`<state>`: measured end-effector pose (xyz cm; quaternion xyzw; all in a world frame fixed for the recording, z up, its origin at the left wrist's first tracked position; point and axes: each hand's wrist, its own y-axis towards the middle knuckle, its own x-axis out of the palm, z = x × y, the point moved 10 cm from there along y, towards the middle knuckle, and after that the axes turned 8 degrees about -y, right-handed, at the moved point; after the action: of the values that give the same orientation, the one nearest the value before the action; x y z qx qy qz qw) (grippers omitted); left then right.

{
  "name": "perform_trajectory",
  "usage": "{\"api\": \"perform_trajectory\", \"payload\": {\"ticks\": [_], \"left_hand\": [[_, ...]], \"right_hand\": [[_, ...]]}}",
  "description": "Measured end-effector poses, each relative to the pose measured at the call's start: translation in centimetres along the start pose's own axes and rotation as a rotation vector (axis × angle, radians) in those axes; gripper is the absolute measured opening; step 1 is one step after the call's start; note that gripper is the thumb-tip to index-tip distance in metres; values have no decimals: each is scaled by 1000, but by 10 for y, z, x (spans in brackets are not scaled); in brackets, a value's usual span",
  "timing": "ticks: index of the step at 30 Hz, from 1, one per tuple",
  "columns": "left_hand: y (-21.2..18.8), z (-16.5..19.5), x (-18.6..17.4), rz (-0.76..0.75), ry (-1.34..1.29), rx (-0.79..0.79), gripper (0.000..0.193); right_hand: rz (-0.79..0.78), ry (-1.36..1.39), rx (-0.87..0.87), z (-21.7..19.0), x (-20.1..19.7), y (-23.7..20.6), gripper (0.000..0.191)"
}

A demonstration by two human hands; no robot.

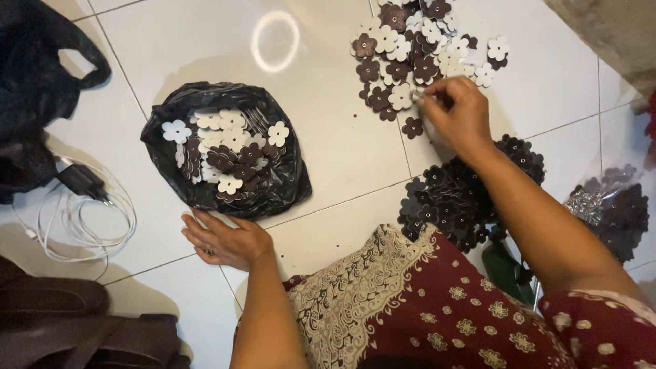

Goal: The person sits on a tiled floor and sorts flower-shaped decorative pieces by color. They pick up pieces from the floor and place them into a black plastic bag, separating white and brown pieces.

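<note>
right grip (456, 109) pinches a flower cutout (402, 96), fingertips hidden; left hand (225, 240) flat on floor.

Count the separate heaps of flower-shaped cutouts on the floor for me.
4: one on the black plastic bag, one at top under the right hand, a dark heap by the knee, another at right edge, partly hidden.

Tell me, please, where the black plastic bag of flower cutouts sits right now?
In the head view, the black plastic bag lies open on the tiled floor, left of centre, just beyond the left hand.
</note>
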<state>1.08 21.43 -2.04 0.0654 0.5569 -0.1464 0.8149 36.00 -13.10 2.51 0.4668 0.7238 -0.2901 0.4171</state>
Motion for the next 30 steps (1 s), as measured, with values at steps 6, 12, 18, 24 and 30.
{"api": "perform_trajectory", "payload": {"ticks": [6, 12, 18, 24, 30], "left_hand": [[0, -1, -1, -3, -6, -3, 60], [0, -1, 0, -20, -9, -5, 59], [0, -3, 2, -24, 18, -16, 65], [-1, -2, 2, -21, 27, -9, 67], [0, -5, 3, -22, 3, -29, 65]], "right_hand": [[-178, -129, -131, -18, 7, -42, 30], [-176, -76, 66, 8, 5, -38, 38], [-196, -78, -42, -6, 20, -33, 37], [-347, -93, 29, -10, 42, -32, 32], [-370, -82, -22, -29, 48, -30, 39]]}}
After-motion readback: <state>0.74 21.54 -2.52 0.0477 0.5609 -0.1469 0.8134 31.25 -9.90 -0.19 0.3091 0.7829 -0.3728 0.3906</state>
